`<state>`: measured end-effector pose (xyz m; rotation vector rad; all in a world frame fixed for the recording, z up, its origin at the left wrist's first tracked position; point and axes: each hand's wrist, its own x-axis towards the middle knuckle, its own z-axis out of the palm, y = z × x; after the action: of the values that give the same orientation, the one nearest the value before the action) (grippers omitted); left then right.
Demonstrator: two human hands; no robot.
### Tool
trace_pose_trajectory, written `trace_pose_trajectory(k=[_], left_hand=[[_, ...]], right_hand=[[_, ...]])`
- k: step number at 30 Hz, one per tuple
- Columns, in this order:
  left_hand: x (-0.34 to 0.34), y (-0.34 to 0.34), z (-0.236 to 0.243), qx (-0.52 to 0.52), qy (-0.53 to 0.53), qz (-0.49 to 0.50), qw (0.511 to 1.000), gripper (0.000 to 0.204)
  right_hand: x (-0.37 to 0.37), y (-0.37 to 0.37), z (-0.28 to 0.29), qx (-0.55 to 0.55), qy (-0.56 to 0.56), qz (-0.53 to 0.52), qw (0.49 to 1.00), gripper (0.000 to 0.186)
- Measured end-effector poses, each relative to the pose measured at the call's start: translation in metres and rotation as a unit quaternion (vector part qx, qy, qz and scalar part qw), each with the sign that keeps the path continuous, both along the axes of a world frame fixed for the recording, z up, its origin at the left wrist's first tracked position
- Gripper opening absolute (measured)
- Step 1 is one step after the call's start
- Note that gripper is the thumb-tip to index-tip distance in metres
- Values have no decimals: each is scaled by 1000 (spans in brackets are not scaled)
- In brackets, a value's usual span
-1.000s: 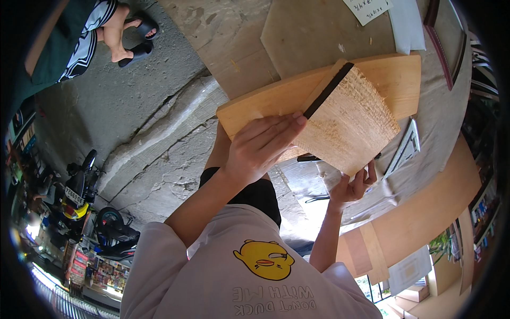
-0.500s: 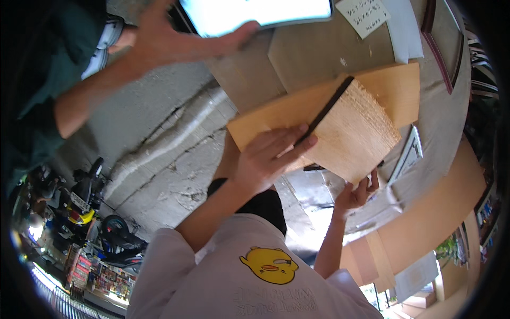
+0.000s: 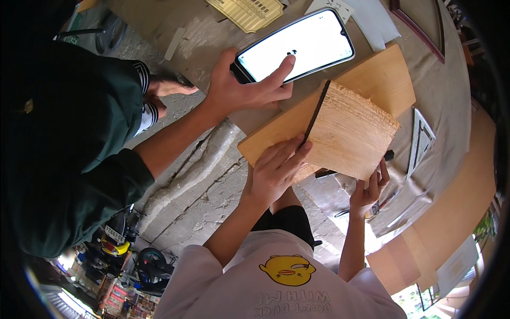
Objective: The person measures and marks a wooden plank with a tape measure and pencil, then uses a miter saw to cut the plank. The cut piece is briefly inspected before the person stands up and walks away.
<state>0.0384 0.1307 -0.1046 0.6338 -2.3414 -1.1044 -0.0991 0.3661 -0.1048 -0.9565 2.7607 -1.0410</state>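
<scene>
A squarish piece of wood point(image 3: 350, 130) with rough, pale grain and one dark edge is held in front of me. My left hand point(image 3: 272, 175) grips its left corner, fingers on top near the dark edge. At the lower right corner, the bent fingers of my right hand point(image 3: 367, 194) hold the wood's edge from below. A longer, smooth tan board point(image 3: 390, 77) lies under the piece, its left end beside my left hand. Whether my left hand also grips this board is hard to see.
A co-worker's hand point(image 3: 241, 90) at upper left holds a lit phone point(image 3: 303, 45) over the table point(image 3: 196, 48). To the right lie a clear set square point(image 3: 421, 141) and a dark red frame point(image 3: 419, 34). Motorcycles point(image 3: 154, 266) stand at lower left.
The co-worker's hand and the phone have moved lower and rightward, and the green sleeve shows more. My view has shifted; my hands keep their hold on the wood, which is turned slightly.
</scene>
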Motion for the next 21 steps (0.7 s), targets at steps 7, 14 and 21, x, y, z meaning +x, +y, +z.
trace_pose_trajectory(k=[7, 14, 21], left_hand=[[-2, 1, 0, -9, 12, 3, 1000, 58], [-1, 3, -5, -15, 21, 5, 1000, 55], [-3, 6, -4, 1, 21, 23, 1000, 51]], right_hand=[[4, 2, -9, -44, -18, -27, 999, 39], [4, 4, -16, -49, 13, -32, 998, 41], [5, 4, -23, -41, 31, -39, 998, 46]])
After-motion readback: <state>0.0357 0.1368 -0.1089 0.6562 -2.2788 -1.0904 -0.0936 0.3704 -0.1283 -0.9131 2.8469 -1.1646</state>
